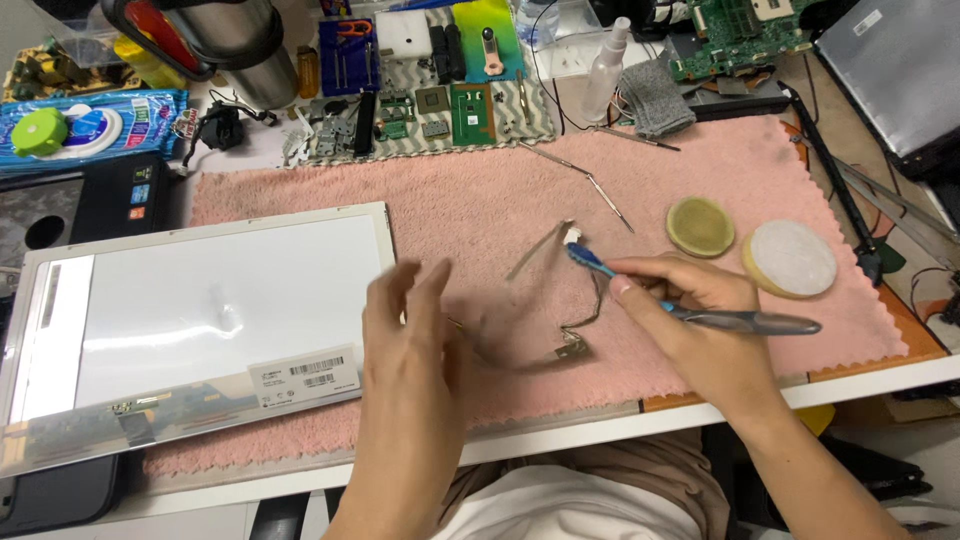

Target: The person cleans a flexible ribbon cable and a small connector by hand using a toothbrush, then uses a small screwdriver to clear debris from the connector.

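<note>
Head view: right hand (690, 300) grips a toothbrush (690, 300), bristles best kept light on the thin cable (575, 335); blurred left hand (410, 330) hovers open-fingered, empty.

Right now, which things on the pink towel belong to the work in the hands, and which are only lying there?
In use:
- toothbrush, held in the right hand
- thin cable, beside the blurred left hand

Lying about:
- screen panel
- two round pads
- spray bottle
- circuit boards

We note a rough pink cloth towel (520, 190), a glossy metal-backed panel (200, 310), and a smooth plastic brush (690, 305).
</note>
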